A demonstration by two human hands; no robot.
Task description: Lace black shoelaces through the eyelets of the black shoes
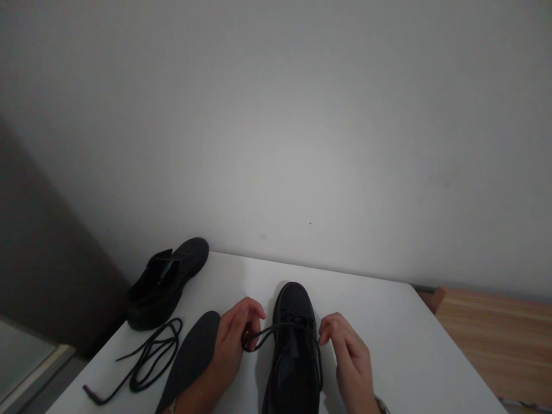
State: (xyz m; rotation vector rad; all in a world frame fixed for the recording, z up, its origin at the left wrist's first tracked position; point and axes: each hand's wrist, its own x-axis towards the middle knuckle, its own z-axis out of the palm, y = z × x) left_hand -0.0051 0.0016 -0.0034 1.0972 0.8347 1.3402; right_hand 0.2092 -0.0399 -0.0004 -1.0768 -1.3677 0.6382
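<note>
A black lace-up shoe [292, 351] stands on the white table [388, 333], toe pointing away from me. My left hand [235, 339] pinches one end of the shoe's black lace [265, 333] to the left of the shoe. My right hand [349, 353] pinches the lace on the right side of the shoe, near its eyelets. The lace runs taut across the front of the shoe between my hands.
A second black shoe [166, 282] lies at the table's back left corner. A loose black lace [146, 353] lies coiled in front of it. A dark insole [190, 356] rests beside my left wrist. A grey wall stands behind; wooden flooring [495, 339] shows at the right.
</note>
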